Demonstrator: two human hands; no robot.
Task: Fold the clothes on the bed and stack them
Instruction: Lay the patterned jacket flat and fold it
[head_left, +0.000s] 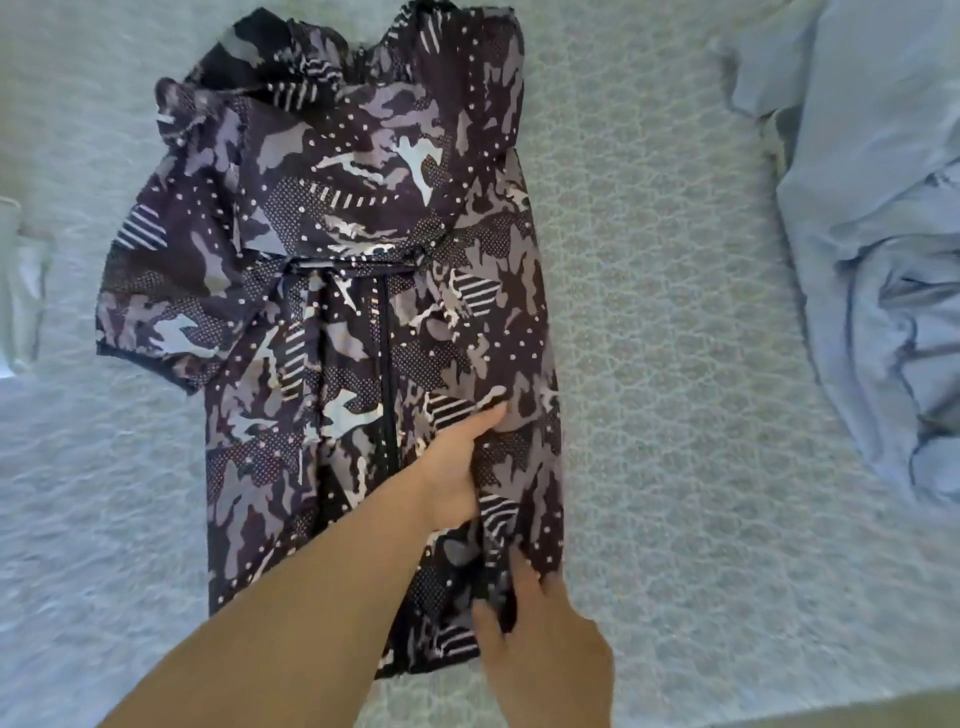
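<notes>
1. Bed (675, 312) fills the view: pale cover with a fine net-like, quilted pattern, soft and slightly rumpled. Blurred toward the left side.
2. Camo jacket (337, 270) lies flat in the middle of the bed, lengthwise, hood end away from the person. Thin synthetic-looking fabric, dark purple-black with grey and white blotches, dots and stripe patches.
3. Jacket's dark zipper (385, 374) runs down its centre; a dark seam or cord crosses at mid-height.
4. One short sleeve (156, 291) sticks out left of the jacket; the right side is folded in over the body.
5. Left hand (457, 467) on the jacket's lower right part, fingers extended and tucked under the folded-in flap, thumb on top.
6. Right hand (540, 639) at the jacket's near right hem, fingers curled, pinching the fabric edge.
7. Light blue garment (872, 234) heaped, wrinkled, well right of the jacket.
8. Small pale cloth (23, 291) at the far left of the jacket, blurred.
9. Tan strip (857, 712) at the near right corner, cannot tell what.
</notes>
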